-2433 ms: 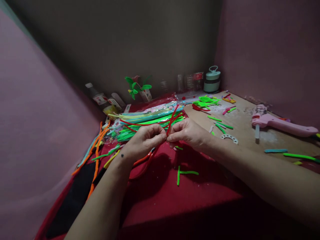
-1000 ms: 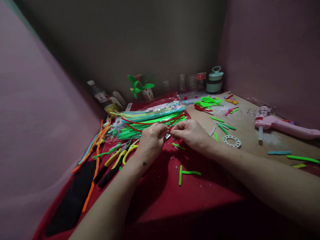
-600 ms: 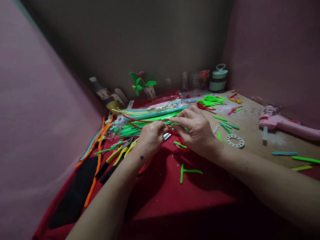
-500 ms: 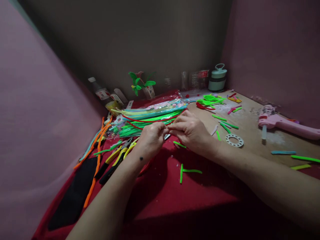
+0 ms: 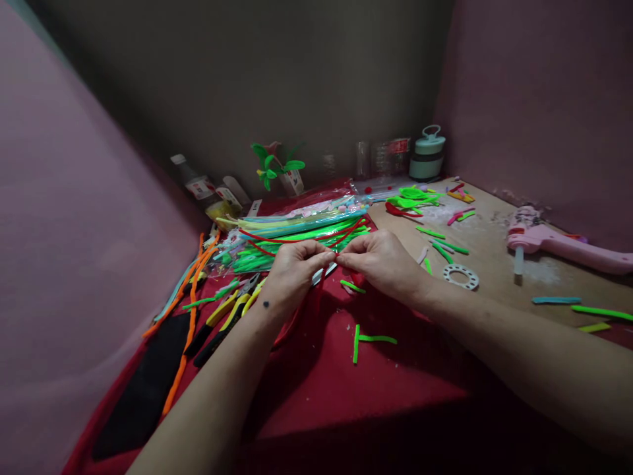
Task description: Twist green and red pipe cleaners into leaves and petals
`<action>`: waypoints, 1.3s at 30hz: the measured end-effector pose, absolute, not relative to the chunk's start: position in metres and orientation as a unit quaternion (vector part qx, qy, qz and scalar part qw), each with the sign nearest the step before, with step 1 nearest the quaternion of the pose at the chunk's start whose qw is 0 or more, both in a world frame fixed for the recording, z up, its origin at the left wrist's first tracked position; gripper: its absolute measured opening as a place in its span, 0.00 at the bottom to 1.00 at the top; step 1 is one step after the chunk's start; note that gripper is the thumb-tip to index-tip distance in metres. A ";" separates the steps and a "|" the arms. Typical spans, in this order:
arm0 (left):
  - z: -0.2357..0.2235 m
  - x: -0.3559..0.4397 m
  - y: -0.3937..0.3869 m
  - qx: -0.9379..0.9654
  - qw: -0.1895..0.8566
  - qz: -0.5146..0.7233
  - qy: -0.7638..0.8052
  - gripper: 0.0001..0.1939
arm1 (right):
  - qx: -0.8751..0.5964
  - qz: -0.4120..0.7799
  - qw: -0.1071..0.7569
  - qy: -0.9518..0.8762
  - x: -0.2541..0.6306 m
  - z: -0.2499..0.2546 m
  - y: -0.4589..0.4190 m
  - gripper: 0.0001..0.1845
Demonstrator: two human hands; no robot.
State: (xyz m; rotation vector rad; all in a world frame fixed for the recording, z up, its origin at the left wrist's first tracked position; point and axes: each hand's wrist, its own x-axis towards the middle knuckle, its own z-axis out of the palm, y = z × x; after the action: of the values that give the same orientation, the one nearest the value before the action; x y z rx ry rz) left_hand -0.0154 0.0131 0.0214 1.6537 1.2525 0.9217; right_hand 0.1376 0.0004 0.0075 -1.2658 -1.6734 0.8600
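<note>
Fingertips nearly meet as both hands pinch a red pipe cleaner point(image 5: 323, 282) at the middle of the view. My left hand point(image 5: 297, 269) is closed on it, thumb against forefinger. From the right, my right hand point(image 5: 384, 262) pinches the same piece. Part of the red strand hangs below the fingers toward the red cloth point(image 5: 316, 389); the pinched spot is mostly covered. Behind the hands lies a bundle of green pipe cleaners point(image 5: 257, 258), with red strands point(image 5: 262, 237) across it. Short green pieces point(image 5: 376, 339) lie on the cloth in front.
Yellow-and-black pliers point(image 5: 230, 313) and orange pipe cleaners point(image 5: 184, 363) lie left, beside a dark flat object point(image 5: 143, 389). On the board at right are a pink glue gun point(image 5: 558, 247) and a white ring point(image 5: 461, 276). Bottles point(image 5: 198, 185) and a lidded cup point(image 5: 427, 158) stand behind.
The right fingers spread and lifted about half a second ago, then came back to a pinch beside the left. The hanging red strand has shifted, and the left wrist has turned slightly.
</note>
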 end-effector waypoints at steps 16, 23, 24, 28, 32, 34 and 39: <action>0.011 -0.009 0.011 0.510 0.568 0.469 0.445 0.10 | -0.417 0.609 0.476 -0.478 0.131 -0.006 0.004 0.06; 0.015 -0.008 0.008 0.546 0.517 0.478 0.455 0.10 | -0.388 0.658 0.430 -0.480 0.131 -0.004 0.005 0.10; 0.015 -0.008 0.009 0.550 0.516 0.474 0.454 0.10 | -0.390 0.662 0.433 -0.472 0.131 -0.003 0.004 0.09; 0.015 -0.012 0.013 0.585 0.512 0.431 0.458 0.10 | -0.409 0.674 0.425 -0.445 0.130 0.000 0.003 0.07; 0.018 -0.018 0.017 0.625 0.505 0.393 0.448 0.09 | -0.424 0.692 0.410 -0.416 0.132 0.000 0.005 0.08; 0.022 -0.020 0.017 0.647 0.499 0.363 0.448 0.09 | -0.421 0.702 0.400 -0.413 0.134 -0.001 0.006 0.08; 0.029 -0.021 0.014 0.687 0.429 0.314 0.496 0.09 | -0.414 0.691 0.382 -0.453 0.134 -0.002 0.007 0.08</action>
State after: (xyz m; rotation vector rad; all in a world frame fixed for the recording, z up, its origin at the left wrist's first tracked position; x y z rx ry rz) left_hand -0.0210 0.0142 0.0292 1.7136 1.2382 0.7831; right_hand 0.1343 0.0066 -0.0018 -1.0564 -1.1561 1.7627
